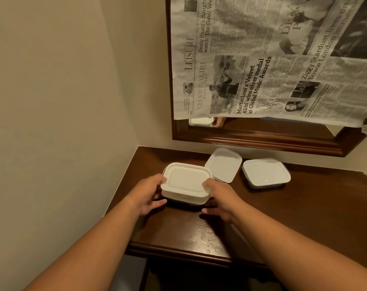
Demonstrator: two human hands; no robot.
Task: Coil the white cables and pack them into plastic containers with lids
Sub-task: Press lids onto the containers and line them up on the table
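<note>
A white plastic container with its lid on (pixel 185 181) sits at the left of the dark wooden table (pixel 283 217). My left hand (pixel 148 194) grips its left side and my right hand (pixel 218 198) grips its right side, thumbs at the lid's edge. A second lidded container (pixel 266 172) stands to the right. Between them a white lid (pixel 223 164) lies tilted, its near edge over something I cannot make out. No white cable is in view.
The table stands in a corner, with a wall (pixel 63 101) on the left. Behind it hangs a wood-framed mirror (pixel 262 139) mostly covered by a newspaper sheet (pixel 272 59). The table's front edge (pixel 178 250) is near me.
</note>
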